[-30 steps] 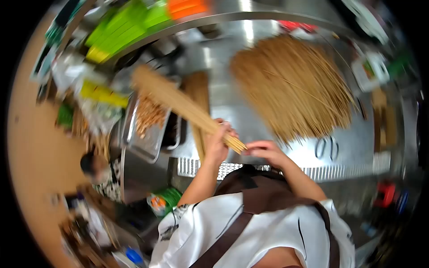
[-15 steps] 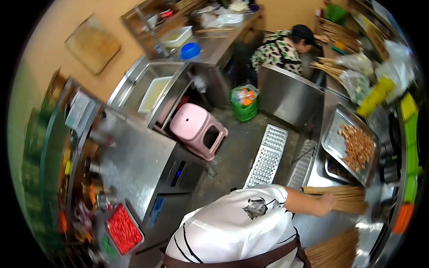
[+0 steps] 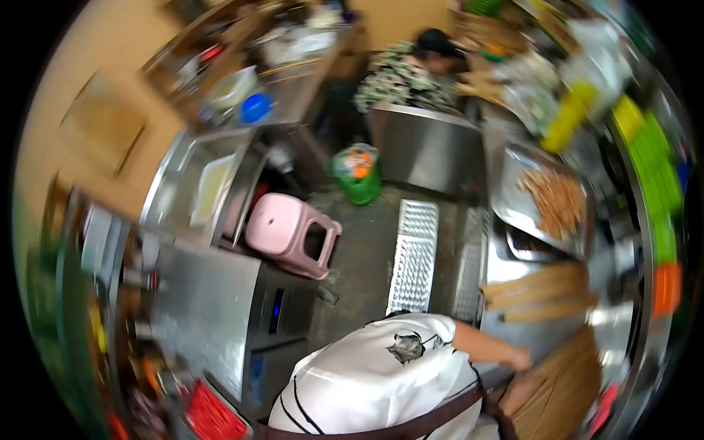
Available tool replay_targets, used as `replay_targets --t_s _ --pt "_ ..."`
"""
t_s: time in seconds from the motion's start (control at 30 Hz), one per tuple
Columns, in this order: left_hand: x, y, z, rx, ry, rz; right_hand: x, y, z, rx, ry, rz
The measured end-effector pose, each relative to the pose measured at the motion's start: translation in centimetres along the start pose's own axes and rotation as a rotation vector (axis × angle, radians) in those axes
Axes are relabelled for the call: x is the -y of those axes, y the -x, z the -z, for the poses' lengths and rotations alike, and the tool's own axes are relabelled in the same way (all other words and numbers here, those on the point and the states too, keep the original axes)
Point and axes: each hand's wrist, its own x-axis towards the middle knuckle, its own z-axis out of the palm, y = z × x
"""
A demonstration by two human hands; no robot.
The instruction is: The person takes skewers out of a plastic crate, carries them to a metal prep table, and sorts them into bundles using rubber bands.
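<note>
A wide fanned bundle of thin brown sticks, like bamboo skewers (image 3: 568, 385), lies on the steel counter at the lower right. My left hand (image 3: 519, 359) is beside its upper left edge, fingers smeared by motion. Close below, my right hand (image 3: 526, 387) rests against the left part of the same bundle; its fingers are blurred too, so its grip cannot be made out. Further up the counter, apart from both hands, lies a smaller pile of sticks (image 3: 543, 287).
A metal tray (image 3: 511, 183) of light brown pieces stands up the counter. A person (image 3: 407, 81) bends behind a steel panel (image 3: 433, 150). A pink stool (image 3: 275, 220), a green basket (image 3: 359, 189) and a perforated metal strip (image 3: 412, 257) are on the floor. Red strips (image 3: 213, 412) fill a tray at lower left.
My left hand has left the smaller stick pile and moved down to the large bundle. My right hand has come further into view over that bundle. The whole view has shifted.
</note>
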Motion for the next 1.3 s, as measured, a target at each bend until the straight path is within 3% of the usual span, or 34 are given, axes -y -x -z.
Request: replay_targets --t_s 0.13,0.17,0.2,0.23,0.3,0.37,0.47,0.5,0.57,0.63,0.7,0.77,0.83,0.97,1.03,1.1,1.17,1.2,1.27,1.3 --pt "-0.2 -0.6 -1.6 0.021 0.348 0.096 1.0 2.2 1.6 0.151 -0.193 -0.171" --pt "1.2 -2.1 -2.6 0.072 0.177 0.005 2.6 2.5 3.8 0.201 -0.283 -0.243" --pt "1.5 -2.6 -3.7 0.077 0.540 0.104 2.9 2.7 4.2 0.151 -0.434 -0.317" --pt "-0.6 -1.8 -2.3 0.103 0.768 0.251 4.6 3.3 8.3 0.250 -0.326 -0.340" --pt "-1.8 -2.1 -1.8 0.089 0.841 0.316 4.1 2.9 6.5 0.134 -0.469 -0.436" --pt "-3.2 -2.1 -1.2 0.109 0.732 0.331 4.7 3.7 9.7 0.212 -0.862 -0.474" --pt "-5.5 -2.8 -1.2 0.040 0.569 0.371 4.3 4.2 9.5 0.298 -1.120 -0.487" --pt "-5.4 -3.6 -1.3 0.056 0.554 0.375 4.4 4.1 9.6 0.290 -1.131 -0.506" --pt "-5.0 -4.5 -1.6 0.023 0.544 0.428 4.6 4.4 9.9 0.248 -0.730 -0.423" --pt "-4.8 -4.7 -1.7 0.031 0.562 0.444 4.2 5.1 10.7 0.239 -0.717 -0.432" --pt "-4.2 -5.6 -1.6 -0.026 0.509 0.386 3.4 5.5 11.6 0.381 -1.033 -0.242" --pt "-4.7 -6.0 -1.2 -0.013 0.493 0.418 2.4 5.7 11.6 0.432 -1.655 -0.361" --pt "-4.3 -6.6 -1.2 0.023 0.627 0.419 0.1 4.9 8.0 0.204 -1.636 -0.535" --pt "-3.4 -5.5 0.6 0.078 0.539 0.434 -3.7 2.6 7.2 0.057 -1.825 -0.482" --pt "-2.9 -4.1 2.5 0.155 0.554 0.419 -3.7 2.0 7.7 -0.204 -2.011 -0.611" --pt "-2.2 -3.0 3.6 0.141 0.645 0.429 -2.7 1.9 8.8 -0.234 -2.012 -0.646" --pt "-1.7 -2.1 4.0 0.122 0.648 0.424 -0.8 2.4 10.1 -0.041 -1.178 -0.544" --pt "-1.7 -1.7 4.0 0.096 0.673 0.418 0.6 2.6 10.1 -0.039 -1.179 -0.534" --pt "-1.8 -1.0 3.8 0.052 0.692 0.410 2.9 3.0 9.3 -0.169 -0.219 -0.204" --pt "-2.0 -0.6 3.7 0.044 0.696 0.407 3.0 2.6 8.0 -0.171 -0.220 -0.195"
